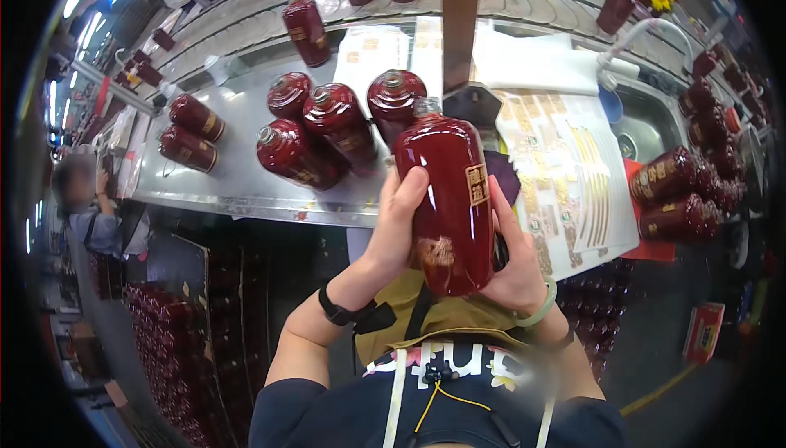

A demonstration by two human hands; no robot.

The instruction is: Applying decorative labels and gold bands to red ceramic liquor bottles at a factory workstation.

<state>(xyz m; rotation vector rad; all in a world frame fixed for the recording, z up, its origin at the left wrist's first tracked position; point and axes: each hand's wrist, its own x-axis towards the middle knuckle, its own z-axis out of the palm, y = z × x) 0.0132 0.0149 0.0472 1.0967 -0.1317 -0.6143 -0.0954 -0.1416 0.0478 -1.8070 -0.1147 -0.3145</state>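
Observation:
A glossy dark-red bottle (446, 211) with gold labels is held up in front of my chest, tilted, its neck pointing away from me. My left hand (399, 215) grips its left side, the thumb lying across the front. Against the right side and lower end, my right hand (514, 256) supports it, with some fingers hidden behind. Just beyond, several similar red bottles (340, 121) stand grouped on the metal worktable (237, 178). To the right lies a white sheet of gold decals (565, 186).
A brown post (461, 22) rises past the table's middle. At the right are a sink (647, 133) with a curved tap (659, 27) and stacked red bottles (671, 190). A conveyor (246, 18) carries bottles along the back. Another person (94, 219) is at far left.

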